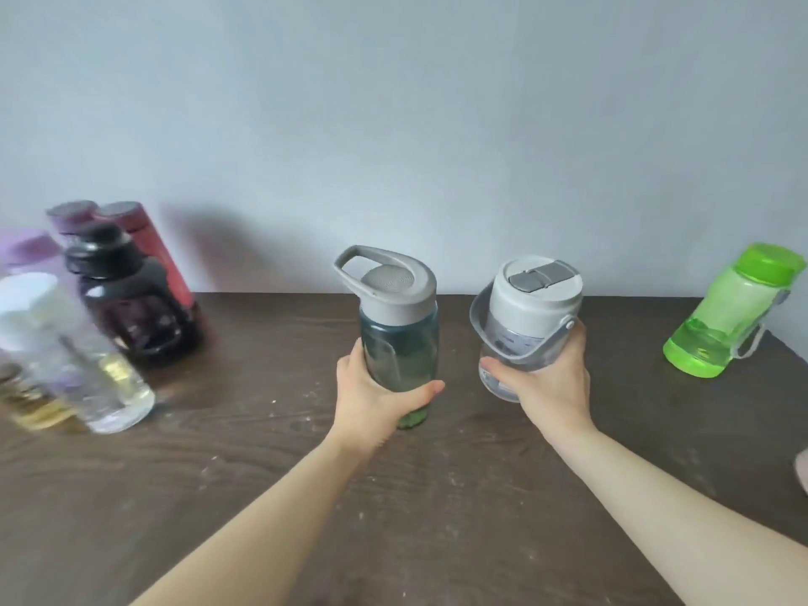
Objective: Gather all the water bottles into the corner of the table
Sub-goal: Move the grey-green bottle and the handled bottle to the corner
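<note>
Head view: two hands, each holding one bottle above the dark wooden table (437, 518). The left hand (376, 395) has its fingers wrapped tight around the teal bottle (400, 343), grey loop lid up. The right hand (546, 382) has its fingers closed on the clear bottle (524, 325), white lid and grey carry handle. One green bottle (730, 312) stands far right. At far left a blurred cluster (87, 317) holds at least five bottles; exact count unclear.
</note>
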